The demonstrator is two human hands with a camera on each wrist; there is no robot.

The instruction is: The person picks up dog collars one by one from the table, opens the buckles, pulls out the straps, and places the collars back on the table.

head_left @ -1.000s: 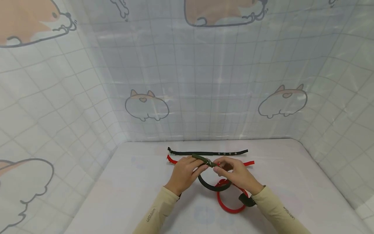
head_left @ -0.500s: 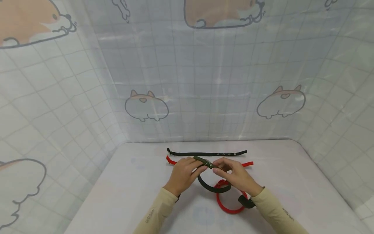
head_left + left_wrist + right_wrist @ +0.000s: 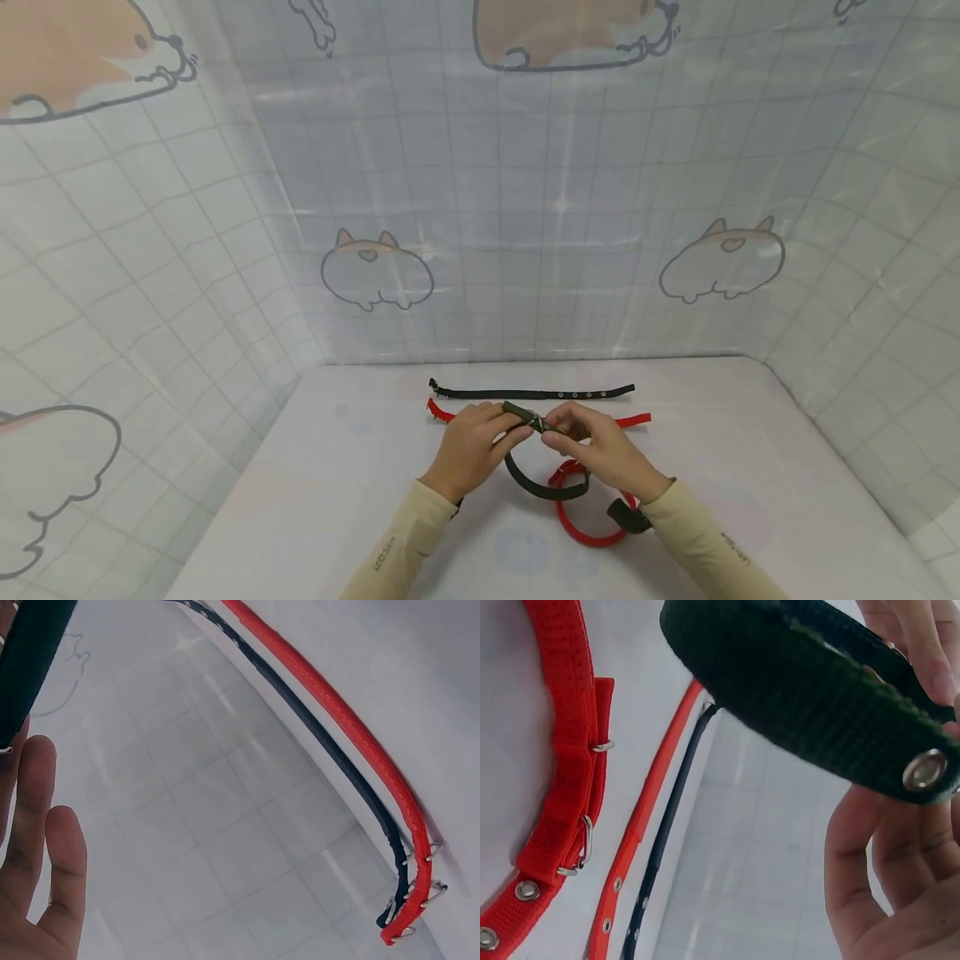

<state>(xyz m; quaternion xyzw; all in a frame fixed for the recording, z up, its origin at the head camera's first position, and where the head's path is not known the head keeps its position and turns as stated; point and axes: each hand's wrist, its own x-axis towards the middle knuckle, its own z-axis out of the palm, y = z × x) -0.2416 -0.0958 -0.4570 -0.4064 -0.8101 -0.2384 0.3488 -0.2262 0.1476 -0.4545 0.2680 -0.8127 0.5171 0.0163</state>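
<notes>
Both hands hold a dark green collar (image 3: 543,492) with metal eyelets, bent into a loop above the table. My left hand (image 3: 471,446) pinches it beside its metal buckle (image 3: 536,421). My right hand (image 3: 603,450) has thumb and fingers on the strap just right of the buckle. In the right wrist view the green collar (image 3: 802,705) shows one eyelet (image 3: 925,771) close to the fingers. Whether the strap end is through the buckle cannot be made out. Below the right hand lies a red collar (image 3: 592,540), buckled into a ring.
Behind the hands, a black collar (image 3: 510,394) lies straight across the white table (image 3: 315,492). A second red collar (image 3: 636,420) lies parallel in front of it, partly hidden by the hands. A patterned curtain (image 3: 525,208) surrounds the table. A black rounded object (image 3: 627,517) sits by the right wrist.
The hanging part of the green loop has shifted slightly left and down. Both hands keep nearly the same place, with small finger movements at the buckle.
</notes>
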